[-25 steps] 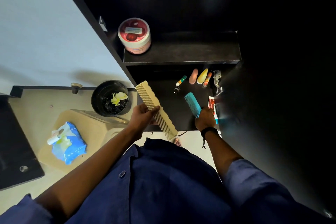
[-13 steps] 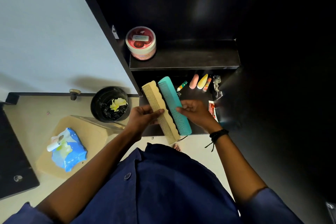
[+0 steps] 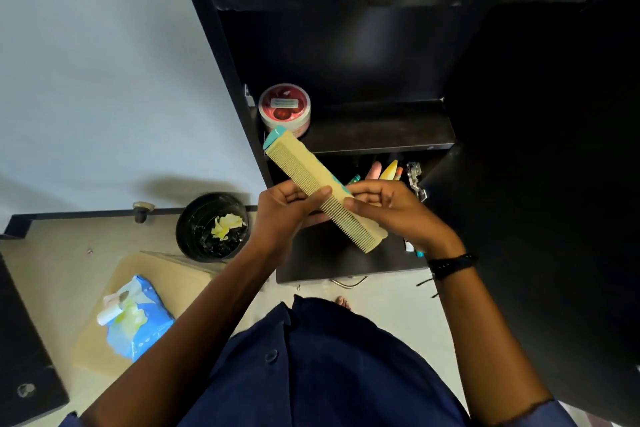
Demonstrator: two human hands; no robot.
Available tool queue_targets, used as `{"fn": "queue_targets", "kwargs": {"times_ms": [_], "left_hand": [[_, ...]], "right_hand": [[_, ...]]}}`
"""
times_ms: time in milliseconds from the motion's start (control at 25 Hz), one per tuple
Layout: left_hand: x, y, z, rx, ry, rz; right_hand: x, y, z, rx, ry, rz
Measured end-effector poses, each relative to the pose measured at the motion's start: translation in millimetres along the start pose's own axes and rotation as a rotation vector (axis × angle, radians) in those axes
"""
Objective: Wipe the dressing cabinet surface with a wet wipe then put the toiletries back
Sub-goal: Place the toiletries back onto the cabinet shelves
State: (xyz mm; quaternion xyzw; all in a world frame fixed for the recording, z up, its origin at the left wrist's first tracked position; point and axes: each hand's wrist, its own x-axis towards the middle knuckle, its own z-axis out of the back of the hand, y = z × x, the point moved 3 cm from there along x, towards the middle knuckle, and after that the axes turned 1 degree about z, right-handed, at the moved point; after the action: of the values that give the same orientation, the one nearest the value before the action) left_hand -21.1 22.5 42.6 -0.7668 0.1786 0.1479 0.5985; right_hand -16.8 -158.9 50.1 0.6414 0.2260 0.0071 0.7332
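A beige comb [image 3: 311,177] lies stacked on a teal comb [image 3: 275,136], of which only the top tip and a sliver of edge show. My left hand [image 3: 287,215] grips the pair from the left, thumb across the teeth. My right hand [image 3: 384,208] pinches them from the right. Both combs hang above the black dressing cabinet's lower surface [image 3: 332,263]. A round cream jar with a red lid [image 3: 284,109] stands on the middle shelf [image 3: 381,135]. Small tubes and bottles [image 3: 388,170] lie at the back of the lower surface.
On the floor to the left are a black bin [image 3: 211,225] holding crumpled yellow wipes and a blue wet-wipe pack [image 3: 138,319] on a beige cardboard box [image 3: 166,274]. A dark cabinet door [image 3: 540,218] stands open on the right. A metal clip [image 3: 415,180] lies by the tubes.
The teal comb, lifted by my right hand, came alongside the beige comb and now sits beneath it. Both hands rose and hold the pair together. The view tilted upward.
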Motion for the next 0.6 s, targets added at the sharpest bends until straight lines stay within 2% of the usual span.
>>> {"fn": "queue_targets", "kwargs": {"times_ms": [120, 320, 520, 600], "left_hand": [[-6, -36, -12, -0.096, -0.044, -0.08], [-20, -87, -28, -0.115, -0.005, -0.263], [-37, -140, -30, -0.044, -0.185, -0.558], [-46, -153, -37, 0.02, -0.209, -0.642]], "right_hand": [[-20, 21, 13, 0.131, -0.153, 0.041], [-40, 65, 26, 0.321, -0.443, 0.208], [-63, 109, 49, 0.324, -0.562, 0.351], [-66, 122, 54, 0.376, -0.682, 0.408]]}}
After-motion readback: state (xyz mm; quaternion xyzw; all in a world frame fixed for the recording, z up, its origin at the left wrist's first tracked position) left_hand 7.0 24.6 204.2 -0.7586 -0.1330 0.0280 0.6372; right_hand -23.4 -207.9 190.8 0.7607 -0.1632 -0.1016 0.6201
